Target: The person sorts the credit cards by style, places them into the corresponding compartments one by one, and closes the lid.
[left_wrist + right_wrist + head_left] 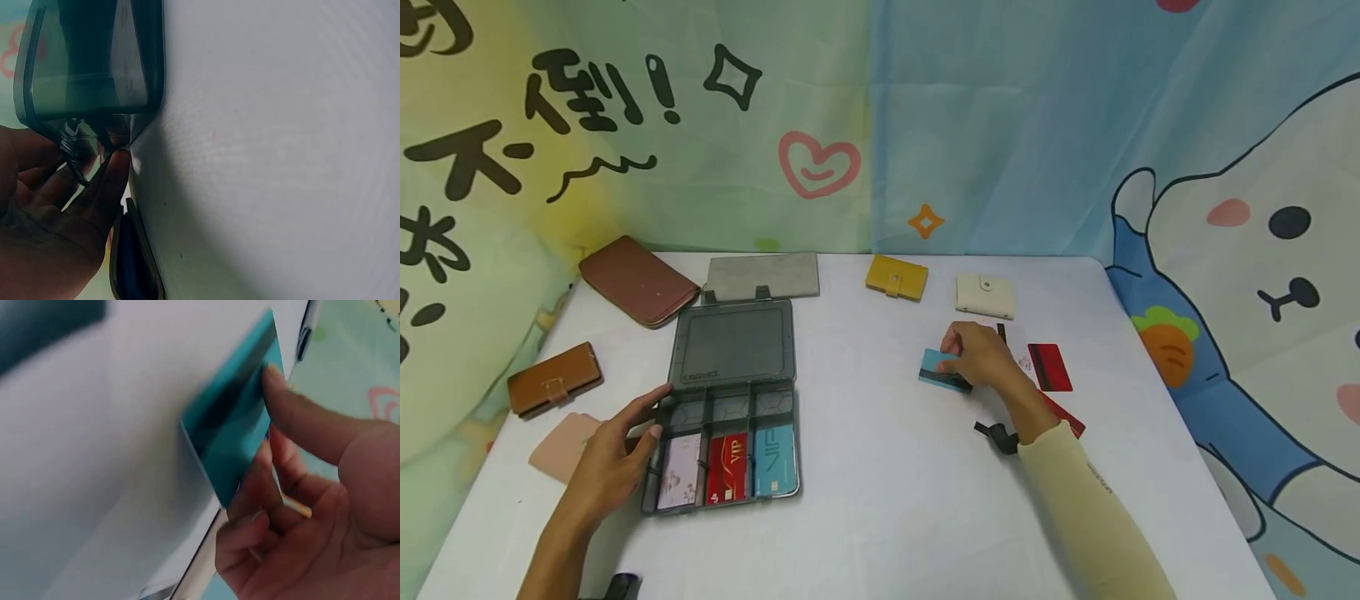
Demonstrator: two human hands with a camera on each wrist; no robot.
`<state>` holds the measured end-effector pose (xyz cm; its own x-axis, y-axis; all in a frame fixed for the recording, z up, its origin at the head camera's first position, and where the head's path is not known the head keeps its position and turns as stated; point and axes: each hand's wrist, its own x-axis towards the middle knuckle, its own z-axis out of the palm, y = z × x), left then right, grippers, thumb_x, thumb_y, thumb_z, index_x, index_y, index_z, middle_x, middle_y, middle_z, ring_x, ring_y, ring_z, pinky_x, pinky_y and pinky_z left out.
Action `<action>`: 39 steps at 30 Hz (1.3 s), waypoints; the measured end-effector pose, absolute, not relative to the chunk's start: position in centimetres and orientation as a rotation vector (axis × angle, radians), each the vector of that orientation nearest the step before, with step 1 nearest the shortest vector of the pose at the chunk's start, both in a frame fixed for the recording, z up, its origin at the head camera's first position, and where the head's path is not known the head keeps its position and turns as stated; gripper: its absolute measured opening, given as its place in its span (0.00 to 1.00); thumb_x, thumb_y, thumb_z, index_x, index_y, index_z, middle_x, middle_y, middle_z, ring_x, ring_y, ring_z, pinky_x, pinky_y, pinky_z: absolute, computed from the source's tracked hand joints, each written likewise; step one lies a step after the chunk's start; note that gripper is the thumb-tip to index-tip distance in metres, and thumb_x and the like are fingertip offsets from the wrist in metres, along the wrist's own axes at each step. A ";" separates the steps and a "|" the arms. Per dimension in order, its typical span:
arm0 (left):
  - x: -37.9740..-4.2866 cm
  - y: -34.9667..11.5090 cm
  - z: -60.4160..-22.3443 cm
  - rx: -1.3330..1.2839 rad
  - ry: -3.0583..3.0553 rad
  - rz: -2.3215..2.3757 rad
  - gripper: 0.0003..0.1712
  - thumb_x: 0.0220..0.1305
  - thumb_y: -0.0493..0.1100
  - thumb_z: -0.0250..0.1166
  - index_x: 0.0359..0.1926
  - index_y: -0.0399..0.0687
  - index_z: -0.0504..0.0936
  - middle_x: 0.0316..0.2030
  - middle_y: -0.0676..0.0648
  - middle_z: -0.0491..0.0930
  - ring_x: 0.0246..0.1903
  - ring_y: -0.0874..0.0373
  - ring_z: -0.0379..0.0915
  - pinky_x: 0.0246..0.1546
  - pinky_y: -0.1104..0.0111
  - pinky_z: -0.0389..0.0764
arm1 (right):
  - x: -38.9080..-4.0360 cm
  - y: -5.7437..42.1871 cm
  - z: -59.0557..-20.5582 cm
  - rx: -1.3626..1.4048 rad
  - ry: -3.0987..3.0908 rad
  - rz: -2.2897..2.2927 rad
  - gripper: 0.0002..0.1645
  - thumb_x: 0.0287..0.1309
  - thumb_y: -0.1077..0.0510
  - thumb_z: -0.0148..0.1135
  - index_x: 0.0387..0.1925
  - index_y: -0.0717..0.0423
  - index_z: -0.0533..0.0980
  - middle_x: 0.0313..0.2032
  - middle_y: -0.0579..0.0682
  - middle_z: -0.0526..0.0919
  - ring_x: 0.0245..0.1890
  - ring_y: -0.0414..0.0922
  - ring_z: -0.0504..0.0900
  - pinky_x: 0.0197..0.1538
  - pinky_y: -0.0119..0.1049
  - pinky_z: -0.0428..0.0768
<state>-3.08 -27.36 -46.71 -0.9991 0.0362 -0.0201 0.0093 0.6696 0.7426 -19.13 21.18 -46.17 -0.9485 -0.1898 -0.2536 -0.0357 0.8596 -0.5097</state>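
My right hand (981, 354) pinches a blue card (234, 419) with a dark stripe between thumb and fingers. Tilted in the right wrist view, the card is close over the white table. My left hand (613, 458) touches the left side of a dark translucent compartment box (797, 467), its fingertips near the hinge corner. The box lies with its lid (730, 342) folded back. Its larger front compartments hold a pale patterned card (680, 472), a red VIP card (727, 468) and a blue VIP card (775, 461). The smaller compartments behind show bare floors.
Red cards (1051, 367) and a pale card (1021, 346) lie by my right hand. A cream wallet (985, 296) and yellow wallet (897, 277) stand behind. Brown wallets (638, 281), a tan wallet (556, 381), a pink piece (561, 446) and a grey one (763, 276) surround the box.
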 end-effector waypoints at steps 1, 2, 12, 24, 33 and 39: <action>-3.1 -27.4 -46.7 0.041 2.840 1.265 0.33 0.74 0.33 0.52 0.77 0.51 0.59 0.71 0.32 0.63 0.65 0.29 0.65 0.58 0.41 0.74 | -18.9 20.8 -46.0 -0.209 2.710 -0.763 0.15 0.52 0.54 0.76 0.35 0.50 0.76 0.31 0.49 0.76 0.34 0.46 0.74 0.35 0.36 0.73; -3.1 -27.4 -46.7 0.042 2.840 1.266 0.33 0.74 0.33 0.52 0.77 0.51 0.59 0.71 0.32 0.63 0.65 0.29 0.64 0.58 0.41 0.74 | -18.7 20.3 -45.8 -0.252 2.677 -0.790 0.14 0.52 0.55 0.76 0.34 0.50 0.76 0.29 0.48 0.75 0.32 0.45 0.73 0.34 0.35 0.73; -3.0 -27.3 -46.6 0.014 2.816 1.274 0.33 0.75 0.33 0.51 0.77 0.53 0.58 0.72 0.32 0.61 0.67 0.29 0.62 0.59 0.39 0.74 | -16.0 15.4 -45.0 -0.734 2.238 -1.069 0.14 0.58 0.60 0.71 0.46 0.49 0.78 0.24 0.50 0.76 0.23 0.44 0.73 0.27 0.30 0.74; -3.0 -27.3 -46.6 0.003 2.806 1.279 0.34 0.75 0.34 0.51 0.78 0.54 0.57 0.73 0.32 0.60 0.67 0.28 0.61 0.59 0.37 0.73 | -12.1 8.0 -45.6 -0.779 1.935 -1.408 0.17 0.61 0.56 0.69 0.52 0.48 0.77 0.24 0.61 0.81 0.20 0.62 0.80 0.27 0.41 0.85; -3.0 -27.2 -46.7 0.040 2.829 1.277 0.34 0.74 0.33 0.52 0.77 0.52 0.58 0.72 0.32 0.61 0.66 0.28 0.63 0.58 0.39 0.73 | -10.1 3.8 -46.0 -0.719 2.110 -1.394 0.17 0.59 0.54 0.71 0.49 0.48 0.78 0.22 0.53 0.84 0.16 0.54 0.80 0.25 0.32 0.83; -3.0 -27.2 -46.7 0.035 2.823 1.281 0.34 0.74 0.33 0.52 0.77 0.53 0.57 0.72 0.32 0.60 0.66 0.28 0.62 0.58 0.37 0.73 | -9.6 2.3 -46.0 -0.775 2.311 -1.239 0.17 0.56 0.51 0.73 0.47 0.47 0.80 0.20 0.37 0.80 0.18 0.36 0.76 0.27 0.26 0.77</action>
<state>-3.02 -27.25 -46.69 -0.9989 0.0375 -0.0280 0.0036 0.6584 0.7527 -9.59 2.34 -45.97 -0.7643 -0.6389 -0.0878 -0.2805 0.4519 -0.8468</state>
